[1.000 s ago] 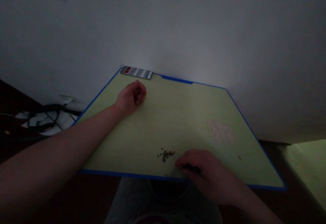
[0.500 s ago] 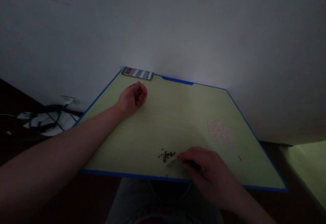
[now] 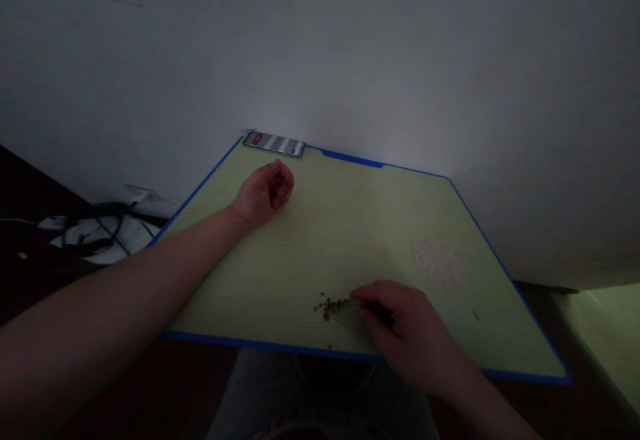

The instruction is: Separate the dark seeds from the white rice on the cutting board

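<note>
Near the front edge of the table, my right hand (image 3: 407, 330) is closed in a pinch on a thin see-through piece (image 3: 346, 317), whose exact kind I cannot make out. Its tip reaches a small scatter of dark round grains (image 3: 329, 307). One dark grain lies apart, close to the edge. My left hand (image 3: 265, 190) rests on the far left of the table with its fingers curled in. Something dark shows between those fingers, too dim to name. A flat patch of pale grains (image 3: 437, 263) lies to the right, beyond my right hand.
The light table (image 3: 330, 227) has a blue rim and stands against a wall. A phone (image 3: 275, 144) with a lit screen lies at the far left corner. A thin dark sliver (image 3: 475, 315) is at the right. Black cables (image 3: 107, 220) lie left of the table.
My right hand has turned slightly, and the see-through piece now reaches in at the dark grains. The whole view has shifted a little. My left hand stays curled in place.
</note>
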A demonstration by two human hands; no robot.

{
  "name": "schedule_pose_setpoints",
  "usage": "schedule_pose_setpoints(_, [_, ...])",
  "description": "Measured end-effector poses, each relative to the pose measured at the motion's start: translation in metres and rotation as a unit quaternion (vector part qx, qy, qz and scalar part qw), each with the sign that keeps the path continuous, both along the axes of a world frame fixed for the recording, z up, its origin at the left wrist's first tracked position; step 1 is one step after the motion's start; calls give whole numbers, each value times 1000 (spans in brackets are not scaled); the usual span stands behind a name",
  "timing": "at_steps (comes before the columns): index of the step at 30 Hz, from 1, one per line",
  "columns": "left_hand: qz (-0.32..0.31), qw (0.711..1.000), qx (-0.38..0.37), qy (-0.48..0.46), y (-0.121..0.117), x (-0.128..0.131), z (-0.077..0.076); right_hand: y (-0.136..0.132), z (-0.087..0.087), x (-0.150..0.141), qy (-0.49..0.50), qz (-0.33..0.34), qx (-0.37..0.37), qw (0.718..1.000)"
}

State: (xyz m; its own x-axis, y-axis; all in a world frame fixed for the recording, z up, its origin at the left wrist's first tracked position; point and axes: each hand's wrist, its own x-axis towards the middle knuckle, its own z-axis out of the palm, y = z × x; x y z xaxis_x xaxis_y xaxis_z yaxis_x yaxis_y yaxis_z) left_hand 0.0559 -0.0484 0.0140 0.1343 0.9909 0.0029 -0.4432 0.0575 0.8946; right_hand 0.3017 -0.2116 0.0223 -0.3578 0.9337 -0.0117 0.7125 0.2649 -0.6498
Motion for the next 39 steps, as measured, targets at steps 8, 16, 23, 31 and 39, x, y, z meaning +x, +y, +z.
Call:
schedule_pose_setpoints(8, [-2, 1000, -4, 0, -1, 0, 1, 5, 0, -3, 5, -9, -4, 1000])
schedule_pose_setpoints(16, [-9, 1000, -5, -4, -1, -1, 1, 12, 6, -9, 11, 59, -8, 998])
schedule_pose_setpoints(23, [-7, 1000, 4, -5, 1, 0, -1, 10, 8, -7, 9, 74, -11, 997])
schedule_pose_setpoints(31, [-8, 1000, 7, -5, 1, -1, -2, 5, 4, 1, 5, 56, -20, 998])
schedule_pose_setpoints(39, [-12, 1000, 8, -14, 1, -1, -2, 8, 6, -6, 7, 69, -19, 997])
